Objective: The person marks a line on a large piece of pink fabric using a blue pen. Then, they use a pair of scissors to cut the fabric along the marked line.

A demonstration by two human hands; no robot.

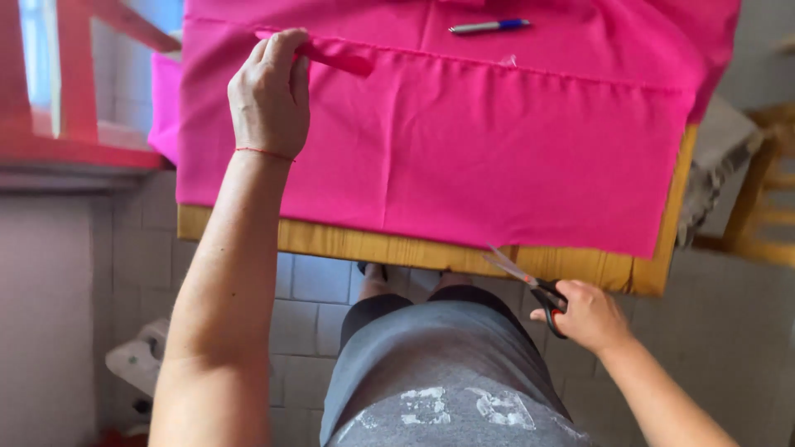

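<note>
I note my left hand (269,95) pinching a folded strip of the pink fabric (464,141) near the tabletop's (331,240) far left corner. My right hand (588,314) grips closed scissors (530,285) just off the near edge.

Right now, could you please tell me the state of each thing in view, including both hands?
Pink fabric: spread flat over the table, its far edge folded over.
Scissors: blades open, off the fabric, at the table's near edge.
Pen: lying loose on the fabric.
Left hand: pinching the folded edge.
Right hand: gripping the scissors' handles.
Wooden table: mostly covered by fabric.
</note>
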